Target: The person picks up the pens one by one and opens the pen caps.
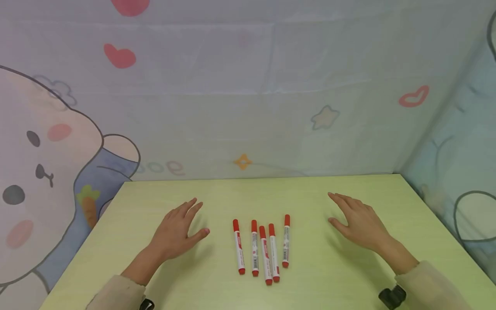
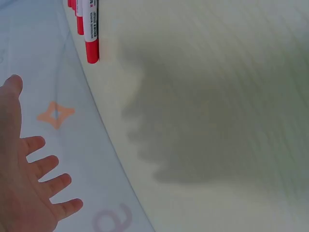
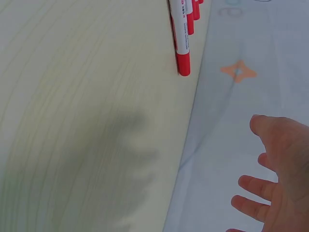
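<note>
Several white markers with red caps lie side by side at mid-table, caps toward the back. The leftmost marker [image 1: 238, 247] and the rightmost marker [image 1: 286, 241] stand a little apart from the middle ones, where a pair of markers [image 1: 266, 256] lies close together. To their left, my left hand [image 1: 176, 232] hovers over the table with fingers spread and nothing held. My right hand [image 1: 360, 221] is held likewise on the other side, its thumb apart from the fingers. In the left wrist view a marker [image 2: 91, 29] shows beyond the thumb; the right wrist view has a marker [image 3: 180, 34] too.
The pale yellow table [image 1: 217, 193] ends at a hanging cloth [image 1: 248, 86] printed with hearts, a star and a cartoon bear. Another cloth [image 1: 461, 150] hangs along the right side. Shadows of both hands fall on the tabletop.
</note>
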A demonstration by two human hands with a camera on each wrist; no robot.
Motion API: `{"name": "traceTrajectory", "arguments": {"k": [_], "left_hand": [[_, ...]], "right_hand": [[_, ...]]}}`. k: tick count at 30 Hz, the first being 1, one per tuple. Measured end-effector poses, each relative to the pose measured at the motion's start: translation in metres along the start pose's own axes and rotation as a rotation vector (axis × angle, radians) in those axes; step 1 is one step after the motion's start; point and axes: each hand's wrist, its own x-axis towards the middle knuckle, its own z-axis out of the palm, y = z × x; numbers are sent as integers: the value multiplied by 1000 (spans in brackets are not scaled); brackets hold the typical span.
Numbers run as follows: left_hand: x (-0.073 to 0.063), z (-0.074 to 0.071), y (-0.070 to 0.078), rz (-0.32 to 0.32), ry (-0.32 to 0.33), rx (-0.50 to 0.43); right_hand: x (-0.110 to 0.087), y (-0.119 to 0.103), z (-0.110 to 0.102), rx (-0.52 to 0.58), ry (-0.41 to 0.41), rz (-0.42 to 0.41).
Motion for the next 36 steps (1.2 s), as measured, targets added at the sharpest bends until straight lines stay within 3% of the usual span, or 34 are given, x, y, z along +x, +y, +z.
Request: {"name": "traceTrajectory", "arguments": {"k": [9, 22, 36], "left_hand": [[0, 17, 11, -1, -32, -63], [7, 35, 34, -32, -83, -47], [15, 39, 55, -71, -177, -51]], "right_hand": [[6, -8, 5, 36, 1, 14], [13, -25, 15, 89, -71, 42], [18, -41, 20, 101, -102, 8]]}}
